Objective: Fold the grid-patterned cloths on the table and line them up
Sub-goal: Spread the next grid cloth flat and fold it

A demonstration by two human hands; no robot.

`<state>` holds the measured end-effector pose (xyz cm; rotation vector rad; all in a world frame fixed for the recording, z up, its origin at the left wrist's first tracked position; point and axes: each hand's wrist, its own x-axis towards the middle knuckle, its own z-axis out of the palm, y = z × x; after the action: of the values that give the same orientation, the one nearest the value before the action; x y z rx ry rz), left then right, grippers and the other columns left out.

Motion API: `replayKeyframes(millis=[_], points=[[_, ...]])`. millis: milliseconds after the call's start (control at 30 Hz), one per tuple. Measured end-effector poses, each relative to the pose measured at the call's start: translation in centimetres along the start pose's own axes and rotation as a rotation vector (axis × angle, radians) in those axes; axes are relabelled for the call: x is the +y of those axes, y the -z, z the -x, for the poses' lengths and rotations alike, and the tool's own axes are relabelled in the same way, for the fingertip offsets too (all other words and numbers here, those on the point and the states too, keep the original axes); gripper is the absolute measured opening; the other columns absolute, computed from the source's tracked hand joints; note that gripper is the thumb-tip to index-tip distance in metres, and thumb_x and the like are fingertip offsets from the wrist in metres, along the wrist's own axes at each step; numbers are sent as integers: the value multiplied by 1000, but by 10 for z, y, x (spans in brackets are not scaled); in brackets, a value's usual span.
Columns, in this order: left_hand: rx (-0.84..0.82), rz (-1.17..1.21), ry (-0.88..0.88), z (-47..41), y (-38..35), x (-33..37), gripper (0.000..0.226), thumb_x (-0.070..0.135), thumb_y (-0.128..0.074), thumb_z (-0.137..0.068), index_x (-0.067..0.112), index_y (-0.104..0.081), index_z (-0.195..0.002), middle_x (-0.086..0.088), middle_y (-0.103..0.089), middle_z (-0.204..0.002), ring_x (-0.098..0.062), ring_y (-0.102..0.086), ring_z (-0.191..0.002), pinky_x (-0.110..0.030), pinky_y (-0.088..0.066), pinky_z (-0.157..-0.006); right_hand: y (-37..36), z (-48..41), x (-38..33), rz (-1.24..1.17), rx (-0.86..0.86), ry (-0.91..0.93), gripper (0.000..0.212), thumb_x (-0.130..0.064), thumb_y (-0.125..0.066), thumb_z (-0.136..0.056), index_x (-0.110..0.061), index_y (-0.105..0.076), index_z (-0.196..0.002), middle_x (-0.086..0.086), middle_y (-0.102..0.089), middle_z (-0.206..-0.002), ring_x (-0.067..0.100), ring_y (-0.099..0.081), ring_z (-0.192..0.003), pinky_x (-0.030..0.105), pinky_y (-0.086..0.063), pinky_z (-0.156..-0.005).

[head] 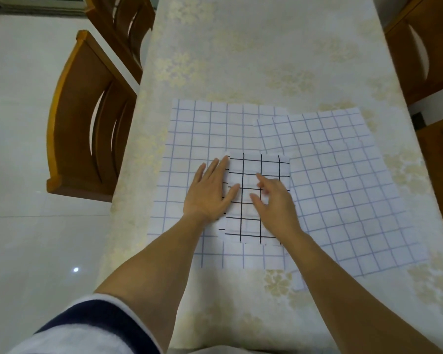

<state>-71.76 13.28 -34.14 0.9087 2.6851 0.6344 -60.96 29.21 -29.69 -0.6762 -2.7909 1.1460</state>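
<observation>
A small folded white cloth with a black grid (269,164) lies in the middle, on top of two larger flat cloths. One large blue-grid cloth (202,131) spreads to the left, and the other blue-grid cloth (343,175) overlaps it on the right, slightly turned. My left hand (210,192) lies flat with straight fingers on the folded cloth's left edge. My right hand (274,200) rests on the folded cloth with its fingers spread; it is a little blurred.
The table (253,60) wears a cream floral tablecloth. Wooden chairs stand at the left (87,118) and at the right (425,47). The pale tiled floor (23,226) shows on the left side.
</observation>
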Motion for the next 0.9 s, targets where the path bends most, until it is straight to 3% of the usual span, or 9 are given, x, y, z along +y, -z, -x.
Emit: replayKeyframes(millis=[33,100,233,433,533,667,900], points=[[-2,-13,-4,0,-1,0,73,62,-25,-103,27,0,-163,8,-14,-169,-8,-4,-156,-38,-2,-128,2,-1,8,96,62,50,57,-29,-65,-95,-22,-44,-148,-1,-54,-136,16,-50,-124,35,-43,-108],[-2,-40,-28,0,-2,-1,72,57,-29,-103,28,0,-162,8,-11,-169,-9,-4,-156,-39,-3,-128,1,-5,24,273,20,101,61,-34,-61,-97,-20,-38,-152,3,-37,-156,23,-30,-145,42,-29,-119],[-31,-114,-75,-1,-2,-4,66,48,-23,-103,31,-3,-162,8,-1,-170,-11,4,-156,-42,1,-127,-6,-14,37,392,-167,103,70,-49,-51,-98,-21,-26,-156,2,-12,-166,25,-2,-154,43,-8,-125],[-28,-102,-69,-2,-3,-4,65,49,-22,-101,31,-9,-162,7,-1,-170,-10,5,-156,-40,4,-127,1,-19,35,346,-181,89,75,-54,-55,-94,-21,-27,-156,-1,-15,-166,22,-5,-154,44,-13,-124],[-18,-57,-73,-1,-1,-3,65,47,-30,-101,35,-11,-162,8,0,-170,-8,4,-156,-39,4,-127,12,-25,35,256,-130,49,69,-47,-53,-99,-17,-28,-156,-1,-18,-165,18,-8,-153,38,-10,-125],[-41,-46,-93,-2,1,-4,63,46,-30,-99,41,-17,-160,9,0,-170,-10,5,-156,-42,3,-127,28,-35,54,288,-52,27,57,-35,-53,-101,-12,-38,-151,5,-32,-160,25,-17,-152,41,-12,-125],[-70,-100,-80,-2,0,-3,67,50,-26,-94,38,-20,-160,9,5,-170,-11,10,-156,-43,4,-127,59,-63,72,479,-246,75,83,-56,-64,-88,-21,-31,-155,-8,-23,-163,22,-5,-154,44,2,-123]])
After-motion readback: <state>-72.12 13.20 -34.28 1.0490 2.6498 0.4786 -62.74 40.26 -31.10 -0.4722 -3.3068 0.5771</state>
